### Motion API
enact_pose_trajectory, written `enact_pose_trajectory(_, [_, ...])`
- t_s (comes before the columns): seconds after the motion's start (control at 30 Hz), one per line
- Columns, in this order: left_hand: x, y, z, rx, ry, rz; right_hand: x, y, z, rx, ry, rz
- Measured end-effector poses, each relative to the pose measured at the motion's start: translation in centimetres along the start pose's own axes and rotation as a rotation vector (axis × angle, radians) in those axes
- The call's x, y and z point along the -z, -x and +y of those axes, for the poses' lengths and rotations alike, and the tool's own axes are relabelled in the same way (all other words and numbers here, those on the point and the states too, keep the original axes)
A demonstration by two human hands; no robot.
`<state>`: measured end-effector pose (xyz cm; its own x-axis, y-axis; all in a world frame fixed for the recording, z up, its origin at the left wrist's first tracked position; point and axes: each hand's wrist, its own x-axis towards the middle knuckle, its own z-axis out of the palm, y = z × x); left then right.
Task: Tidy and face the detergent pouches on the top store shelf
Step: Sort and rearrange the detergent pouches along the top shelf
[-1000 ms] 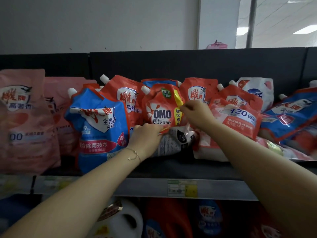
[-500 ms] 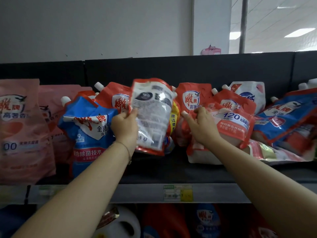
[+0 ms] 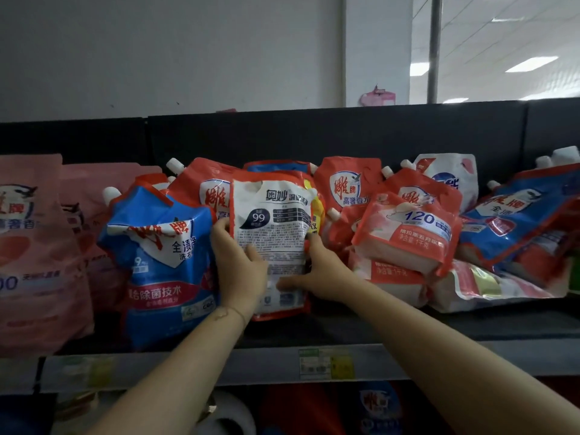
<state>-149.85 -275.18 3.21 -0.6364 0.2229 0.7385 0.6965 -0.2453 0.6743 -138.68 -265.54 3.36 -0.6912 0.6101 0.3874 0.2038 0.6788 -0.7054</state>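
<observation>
A red-edged pouch point(image 3: 276, 221) stood upright at the middle of the top shelf point(image 3: 470, 359), its white printed back facing near. The left hand point(image 3: 238, 265) gripped its left edge, thumb on the print. The right hand point(image 3: 320, 274) held its right edge, thumb stretched across the lower panel. Just left stood a blue pouch point(image 3: 163, 255), with pink bags point(image 3: 34, 246) beyond it. To the right, a red pouch marked 120 point(image 3: 411, 233) lay tilted on other slumped pouches. A price tag point(image 3: 324, 364) sat on the shelf's near edge.
</observation>
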Motion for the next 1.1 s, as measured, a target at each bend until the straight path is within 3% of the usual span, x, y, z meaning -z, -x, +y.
enact_pose_trajectory(0.1, [0.5, 0.4, -0.3, -0.25, -0.18, 0.037, 0.2, 0.3, -0.7, 0.034, 0.08, -0.012])
enact_pose_trajectory(0.3, [0.6, 1.3, -0.7, -0.753, -0.497, -0.049, 1.1, 1.7, -1.6, 0.026, 0.401, -0.001])
enact_pose_trajectory(0.4, [0.1, 1.6, 0.1, -0.928, -0.43, -0.198, 2.9, 3.1, -2.0, 0.047, 0.544, 0.052])
enact_pose_trajectory(0.5, [-1.3, 1.8, 1.6, -0.991, -0.367, -0.434, 5.6, 4.0, -2.0, -0.025, 0.674, 0.211])
enact_pose_trajectory(0.57, [-2.7, 1.9, 2.8, -0.902, -0.372, -0.549, 7.7, 4.2, -1.7, -0.071, 0.659, 0.288])
enact_pose_trajectory(0.7, [-6.6, 1.5, 5.0, -0.532, -0.314, -0.665, 12.0, 4.8, -0.4, -0.129, 0.67, 0.429])
enact_pose_trajectory(0.8, [-10.2, 0.8, 5.9, -0.274, -0.285, -0.705, 15.0, 5.5, 1.4, -0.278, 0.662, 0.485])
enact_pose_trajectory(0.93, [-14.8, -0.5, 5.6, 0.092, -0.274, -0.772, 18.0, 5.8, 4.8, -0.481, 0.549, 0.44])
enact_pose_trajectory(1.03, [-16.9, -1.5, 5.9, 0.3, -0.226, -0.792, 18.8, 5.6, 6.1, -0.449, 0.441, 0.425])
enact_pose_trajectory(1.1, [-18.1, -2.2, 5.9, 0.383, -0.194, -0.768, 19.0, 5.4, 6.3, -0.432, 0.494, 0.376])
